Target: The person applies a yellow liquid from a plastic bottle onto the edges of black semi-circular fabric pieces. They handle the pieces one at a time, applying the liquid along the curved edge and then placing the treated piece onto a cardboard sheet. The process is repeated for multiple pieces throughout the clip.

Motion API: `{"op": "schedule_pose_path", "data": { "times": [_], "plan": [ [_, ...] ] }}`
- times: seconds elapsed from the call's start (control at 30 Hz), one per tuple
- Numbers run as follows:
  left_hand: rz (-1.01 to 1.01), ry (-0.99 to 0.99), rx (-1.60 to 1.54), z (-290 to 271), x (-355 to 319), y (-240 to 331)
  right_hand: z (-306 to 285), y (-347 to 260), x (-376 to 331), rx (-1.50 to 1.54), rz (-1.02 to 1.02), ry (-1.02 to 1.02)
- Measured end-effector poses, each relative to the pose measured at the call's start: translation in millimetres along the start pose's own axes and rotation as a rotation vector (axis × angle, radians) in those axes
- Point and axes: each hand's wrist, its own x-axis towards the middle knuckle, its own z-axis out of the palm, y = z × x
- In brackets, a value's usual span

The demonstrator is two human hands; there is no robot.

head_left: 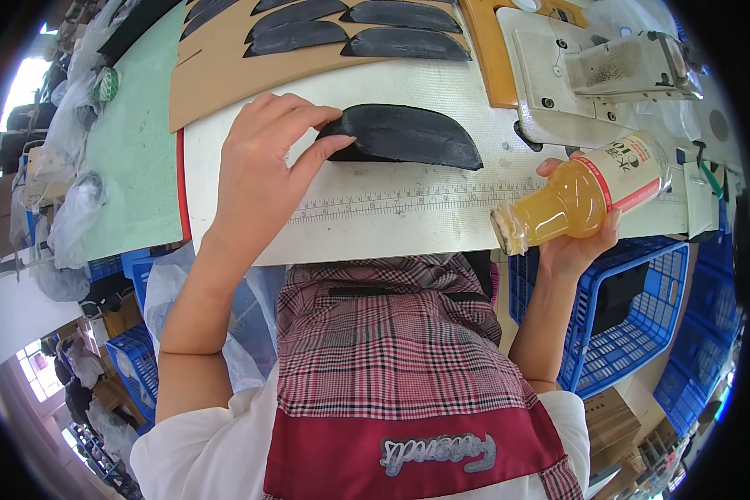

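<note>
My left hand [273, 150] pinches the left end of a black half-moon-shaped piece [404, 135] between thumb and fingers. The piece lies over the white tabletop, its curved edge facing away from me. In my right hand [579, 246] is a clear bottle of yellow-orange liquid [571, 204], wrapped in a label with red bands. The bottle is tilted, its narrow end pointing left and toward me. Something clear and crumpled covers that narrow end; I cannot tell whether it is sealed.
Several similar black pieces lie in rows on a brown cardboard sheet [225, 71] at the back. A white sewing-machine-like device [633, 71] stands at the back right. A printed ruler scale [392, 202] runs along the table. Blue plastic baskets [587, 333] sit below at right.
</note>
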Motion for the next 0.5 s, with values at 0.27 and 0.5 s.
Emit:
{"op": "schedule_pose_path", "data": {
  "times": [0.27,0.5],
  "plan": [
    [-0.094,0.087,0.082,6.3,-1.9,4.7,7.8,-1.1,0.6,-0.061,-0.004,0.107],
    [-0.335,0.0,-0.224,8.0,-10.6,6.1,0.1,0.1,-1.1,0.041,0.008,0.003]
  ]
}}
